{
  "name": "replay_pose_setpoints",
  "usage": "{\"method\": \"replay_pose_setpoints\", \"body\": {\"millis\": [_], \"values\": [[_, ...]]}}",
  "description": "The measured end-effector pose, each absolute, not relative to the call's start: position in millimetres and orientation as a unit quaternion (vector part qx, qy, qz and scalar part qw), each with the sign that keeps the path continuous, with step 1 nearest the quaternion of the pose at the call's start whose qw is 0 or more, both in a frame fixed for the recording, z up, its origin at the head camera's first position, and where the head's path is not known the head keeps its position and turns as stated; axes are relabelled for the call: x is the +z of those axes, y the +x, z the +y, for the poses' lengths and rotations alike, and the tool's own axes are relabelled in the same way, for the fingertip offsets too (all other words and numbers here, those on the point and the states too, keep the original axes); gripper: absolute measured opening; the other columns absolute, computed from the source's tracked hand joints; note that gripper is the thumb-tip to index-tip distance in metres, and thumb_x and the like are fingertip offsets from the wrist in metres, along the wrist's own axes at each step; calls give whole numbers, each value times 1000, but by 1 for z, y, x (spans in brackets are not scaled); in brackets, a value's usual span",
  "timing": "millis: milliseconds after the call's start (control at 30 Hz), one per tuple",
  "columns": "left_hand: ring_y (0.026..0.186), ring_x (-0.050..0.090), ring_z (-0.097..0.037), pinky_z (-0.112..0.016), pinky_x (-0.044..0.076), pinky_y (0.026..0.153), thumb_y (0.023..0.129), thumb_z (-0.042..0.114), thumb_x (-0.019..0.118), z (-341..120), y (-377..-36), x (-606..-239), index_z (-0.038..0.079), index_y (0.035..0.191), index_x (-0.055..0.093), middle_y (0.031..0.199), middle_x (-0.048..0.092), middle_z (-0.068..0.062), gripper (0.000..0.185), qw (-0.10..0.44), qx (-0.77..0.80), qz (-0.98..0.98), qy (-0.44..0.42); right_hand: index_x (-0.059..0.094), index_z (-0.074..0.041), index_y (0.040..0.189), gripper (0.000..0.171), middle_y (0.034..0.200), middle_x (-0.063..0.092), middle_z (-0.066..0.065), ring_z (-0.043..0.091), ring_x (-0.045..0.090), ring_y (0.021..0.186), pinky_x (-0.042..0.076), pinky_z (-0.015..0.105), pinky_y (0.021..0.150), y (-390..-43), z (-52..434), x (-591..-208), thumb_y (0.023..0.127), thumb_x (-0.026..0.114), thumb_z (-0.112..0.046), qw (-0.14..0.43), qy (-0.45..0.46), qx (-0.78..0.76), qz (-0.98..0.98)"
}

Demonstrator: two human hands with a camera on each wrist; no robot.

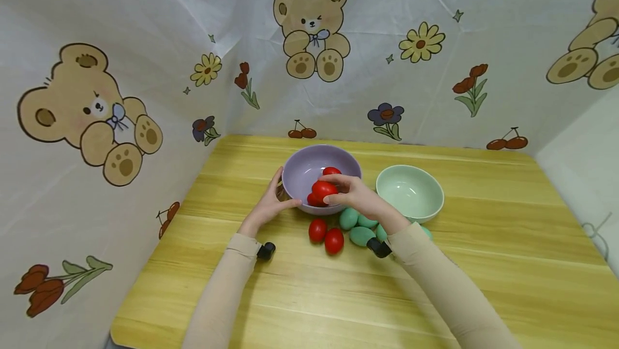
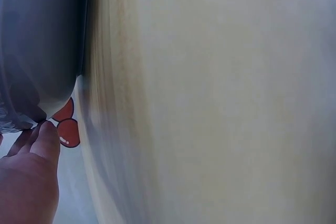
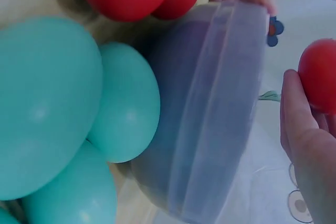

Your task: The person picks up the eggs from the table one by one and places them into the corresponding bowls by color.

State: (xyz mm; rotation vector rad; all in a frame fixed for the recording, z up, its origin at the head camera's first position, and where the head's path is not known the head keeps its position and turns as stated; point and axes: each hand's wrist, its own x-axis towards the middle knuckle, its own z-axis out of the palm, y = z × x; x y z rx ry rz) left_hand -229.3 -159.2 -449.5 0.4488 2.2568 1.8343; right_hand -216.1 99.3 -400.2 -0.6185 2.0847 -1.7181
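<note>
In the head view a purple bowl (image 1: pixel 300 169) stands at the middle back of the table. My left hand (image 1: pixel 265 208) holds its left side, thumb at the near rim; the left wrist view shows those fingers (image 2: pixel 46 142) against its wall. My right hand (image 1: pixel 355 194) pinches a red egg (image 1: pixel 324 191) over the bowl, also seen in the right wrist view as a red egg (image 3: pixel 319 74) above the rim. Inside lie red eggs (image 1: pixel 331 170), partly hidden by the hand. Two more red eggs (image 1: pixel 334 241) lie in front of the bowl.
Several green eggs (image 1: pixel 361 236) lie on the table under my right forearm, some hidden by it. A pale green bowl (image 1: pixel 411 190) stands to the right. Behind the wooden table (image 1: pixel 309 300) hangs a white sheet (image 1: pixel 367 11) printed with bears and flowers.
</note>
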Motion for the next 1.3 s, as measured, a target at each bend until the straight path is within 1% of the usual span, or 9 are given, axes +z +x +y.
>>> {"method": "replay_pose_setpoints", "body": {"millis": [167,267,467,733,833,1000,1200,1300], "values": [[134,19,-37,-39,22,108,78,13,76,-159,-230,-451,9,149,0,152,7,-16,104,96,625,759,157,51,-5,131,51,125,51,13,29,51,107,49,33,86,-229,94,-403,84,68,-15,196,-217,-579,761],[134,19,-37,-38,23,108,78,13,76,-159,-230,-451,8,149,0,152,7,-15,104,96,623,761,157,52,-6,131,51,124,51,13,29,50,107,48,34,87,-234,91,-405,83,68,-15,201,-212,-563,773],[134,18,-38,-38,23,108,79,11,75,-158,-229,-451,6,148,-2,151,8,-19,104,94,623,759,166,52,-6,131,51,122,51,12,28,46,109,46,36,89,-240,85,-409,84,68,-14,230,-192,-555,776],[135,18,-38,-39,22,108,78,11,75,-159,-229,-451,7,149,-2,152,7,-17,105,94,627,756,162,54,-5,130,49,121,54,8,24,51,103,47,31,86,-246,81,-407,84,68,-13,251,-236,-500,794],[135,18,-37,-38,22,108,78,12,75,-159,-229,-451,8,149,-2,152,8,-17,105,95,626,757,161,53,-4,131,49,121,53,7,23,51,104,46,31,87,-249,80,-407,84,67,-13,266,-239,-487,797],[135,16,-39,-40,21,108,78,11,75,-159,-230,-450,9,149,-2,151,7,-19,105,97,627,755,163,50,-2,132,51,124,52,7,22,50,106,46,30,88,-252,80,-406,85,66,-12,290,-237,-476,796],[135,16,-39,-41,21,108,79,11,75,-159,-230,-451,8,149,-3,151,6,-19,104,99,621,760,163,54,-7,130,47,122,53,7,23,50,106,47,30,87,-254,78,-404,85,67,-13,311,-230,-466,796],[135,17,-39,-41,21,108,79,10,74,-160,-230,-452,8,149,-2,151,7,-19,104,95,621,760,166,54,-6,128,46,121,54,8,24,49,107,47,31,88,-256,75,-405,84,67,-12,314,-239,-460,795]]}}
